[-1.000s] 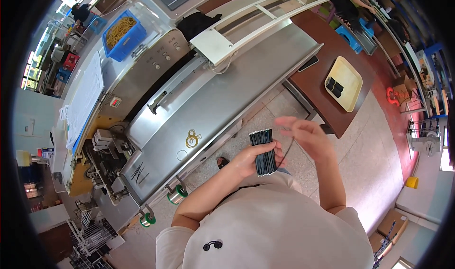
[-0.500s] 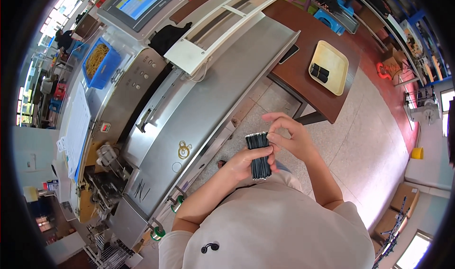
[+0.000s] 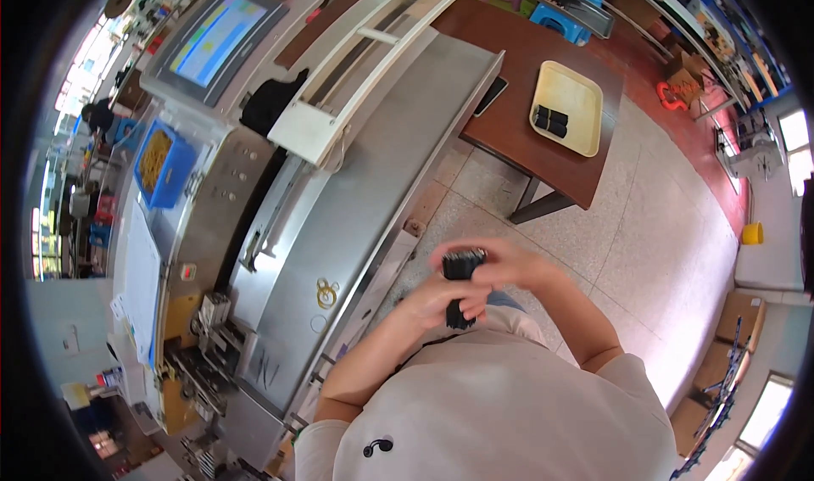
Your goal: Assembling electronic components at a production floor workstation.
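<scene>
A bundle of short black wires with pale ends stands upright in front of my body. My left hand is wrapped round its lower half, thumb across the front. At the upper end, my right hand closes round the bundle with its fingers reaching over the far side; motion blurs them. Whether a band is between those fingers I cannot tell. Left of the hands, a few yellow rubber bands lie on the steel worktop, and several loose black wires lie nearer to me.
A brown table at the far right carries a cream tray with black bundles in it, plus a dark phone. Behind the worktop stand a machine with a screen and a blue basket of rubber bands.
My right hand has moved from beside the bundle's top to wrap round its upper end. The bundle has turned and now shows a narrower side. The view has shifted slightly.
</scene>
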The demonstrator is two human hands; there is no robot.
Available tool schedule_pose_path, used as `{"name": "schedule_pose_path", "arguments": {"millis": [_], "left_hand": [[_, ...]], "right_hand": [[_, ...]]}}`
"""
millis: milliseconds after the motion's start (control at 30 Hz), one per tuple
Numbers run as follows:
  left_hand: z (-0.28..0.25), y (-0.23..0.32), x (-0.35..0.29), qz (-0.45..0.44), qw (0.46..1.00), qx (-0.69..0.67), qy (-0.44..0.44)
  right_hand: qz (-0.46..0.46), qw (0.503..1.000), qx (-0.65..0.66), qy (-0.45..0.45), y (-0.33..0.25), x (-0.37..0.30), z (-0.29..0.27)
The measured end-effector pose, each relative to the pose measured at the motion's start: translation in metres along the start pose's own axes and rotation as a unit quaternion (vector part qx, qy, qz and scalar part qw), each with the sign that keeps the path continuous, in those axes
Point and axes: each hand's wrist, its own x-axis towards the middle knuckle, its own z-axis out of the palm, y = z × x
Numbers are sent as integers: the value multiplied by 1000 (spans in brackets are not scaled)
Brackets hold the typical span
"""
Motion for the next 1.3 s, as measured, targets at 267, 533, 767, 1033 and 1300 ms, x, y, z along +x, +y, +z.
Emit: {"name": "schedule_pose_path", "arguments": {"millis": [267,533,767,1033,1300], "left_hand": [[5,-26,20,-57,992,105,25],[-12,-47,33,-82,991,72,82],[-24,-54,43,-145,987,-47,50],[-34,-60,35,-74,996,-45,28],[-59,-63,-35,173,937,-268,141]], "right_hand": [[-139,978,-81,-133,27,4,-6],[14,999,-26,-21,46,4,-16],[-61,995,-77,13,71,4,-38],[-18,919,-385,-80,15,19,-18],[-187,916,-354,-31,14,114,30]]}}
